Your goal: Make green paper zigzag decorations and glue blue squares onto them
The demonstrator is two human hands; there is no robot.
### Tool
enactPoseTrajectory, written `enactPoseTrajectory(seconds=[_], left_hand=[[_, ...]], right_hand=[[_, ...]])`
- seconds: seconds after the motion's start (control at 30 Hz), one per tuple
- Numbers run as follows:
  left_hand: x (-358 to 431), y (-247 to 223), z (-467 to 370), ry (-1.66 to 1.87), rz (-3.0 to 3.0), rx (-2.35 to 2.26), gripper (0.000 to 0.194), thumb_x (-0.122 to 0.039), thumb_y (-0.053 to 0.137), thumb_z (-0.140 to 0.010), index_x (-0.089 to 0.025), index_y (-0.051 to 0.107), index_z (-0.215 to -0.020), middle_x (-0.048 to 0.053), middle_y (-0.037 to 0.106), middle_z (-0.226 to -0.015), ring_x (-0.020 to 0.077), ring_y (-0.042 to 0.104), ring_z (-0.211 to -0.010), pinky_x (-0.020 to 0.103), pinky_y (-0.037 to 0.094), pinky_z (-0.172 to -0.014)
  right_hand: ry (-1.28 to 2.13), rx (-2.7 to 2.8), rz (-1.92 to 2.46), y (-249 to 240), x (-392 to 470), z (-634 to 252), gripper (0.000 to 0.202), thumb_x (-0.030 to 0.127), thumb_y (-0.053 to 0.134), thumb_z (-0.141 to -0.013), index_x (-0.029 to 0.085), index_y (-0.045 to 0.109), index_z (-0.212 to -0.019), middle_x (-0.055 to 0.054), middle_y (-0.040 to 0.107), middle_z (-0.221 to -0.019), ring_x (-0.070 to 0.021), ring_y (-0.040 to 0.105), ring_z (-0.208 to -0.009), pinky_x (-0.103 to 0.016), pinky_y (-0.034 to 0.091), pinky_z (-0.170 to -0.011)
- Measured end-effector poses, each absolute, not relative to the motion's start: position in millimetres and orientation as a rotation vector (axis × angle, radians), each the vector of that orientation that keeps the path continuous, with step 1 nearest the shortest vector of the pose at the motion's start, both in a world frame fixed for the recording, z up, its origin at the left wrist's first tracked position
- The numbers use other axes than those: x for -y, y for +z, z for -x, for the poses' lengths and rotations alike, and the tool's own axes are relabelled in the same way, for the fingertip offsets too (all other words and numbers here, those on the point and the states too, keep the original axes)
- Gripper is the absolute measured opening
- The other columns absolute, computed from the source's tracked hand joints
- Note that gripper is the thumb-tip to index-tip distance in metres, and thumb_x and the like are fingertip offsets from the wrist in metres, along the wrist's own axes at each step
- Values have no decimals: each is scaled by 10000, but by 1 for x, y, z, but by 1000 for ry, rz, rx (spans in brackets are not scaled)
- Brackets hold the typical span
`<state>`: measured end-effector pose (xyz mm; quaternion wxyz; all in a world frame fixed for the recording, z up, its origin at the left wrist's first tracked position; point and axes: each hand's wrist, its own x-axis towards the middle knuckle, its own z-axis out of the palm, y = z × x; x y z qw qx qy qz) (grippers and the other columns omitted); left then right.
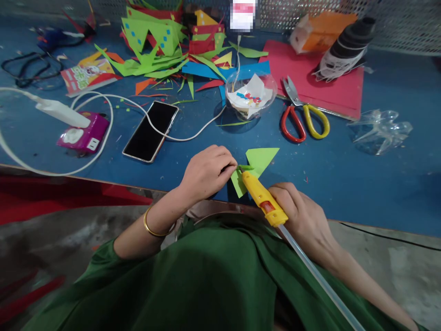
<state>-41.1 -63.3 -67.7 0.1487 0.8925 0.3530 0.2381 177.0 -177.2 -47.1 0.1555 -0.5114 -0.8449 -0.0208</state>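
A yellow hot glue gun (255,189) is gripped in my right hand (305,214), a long clear glue stick (320,276) running out of its back end. Its nozzle points at a thin green paper strip (245,168), pinched between the thumb and fingers of my left hand (211,171). Under the strip and the nozzle lies a cut piece of light green paper (263,160) near the table's front edge. Whether the nozzle touches the paper I cannot tell.
Scissors (292,99) with red and yellow handles lie beyond my right hand. A phone (151,131), a white cable (193,138) and a clear bowl (270,94) with paper bits stand farther back. Green paper shapes (151,37), red sheets (330,94) and a black thread cone (347,43) fill the rear.
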Motion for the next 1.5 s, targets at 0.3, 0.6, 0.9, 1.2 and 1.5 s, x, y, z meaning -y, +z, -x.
enactPoseTrajectory(seconds=[0.3,0.6,0.9,1.2,1.5], left_hand=[[61,-67,40,666,-2514,-1029,158,-180,545,-918,-191,669,-821,36,708,-895,192,602,-830,329,453,-731],[61,-68,40,676,-2530,-1015,162,-185,543,-924,-186,669,-823,36,711,-899,192,602,-831,328,451,-726],[61,-67,40,668,-2528,-1018,164,-187,541,-924,-189,671,-823,41,713,-904,194,607,-835,331,457,-738],[61,-68,40,679,-2524,-1016,160,-185,542,-921,-190,669,-824,39,714,-901,194,608,-836,333,458,-738],[62,-66,40,673,-2534,-1018,158,-187,543,-922,-191,668,-825,42,717,-903,194,616,-841,330,458,-737]], right_hand=[[-77,2391,1483,-49,176,-176,112,174,408,-988,177,518,-968,-94,654,-876,-166,548,-599,-304,415,-535],[-40,2376,1501,-50,177,-176,105,175,419,-986,187,520,-956,-76,643,-861,-159,539,-607,-295,406,-536],[-87,2394,1518,-51,177,-176,113,145,406,-967,196,506,-956,-75,654,-867,-151,547,-602,-284,422,-537],[-90,2385,1518,-49,177,-176,95,175,409,-983,199,492,-943,-76,646,-844,-161,548,-601,-290,410,-536],[-93,2387,1505,-49,175,-176,110,132,416,-949,210,492,-929,-66,639,-827,-164,533,-591,-290,385,-536]])
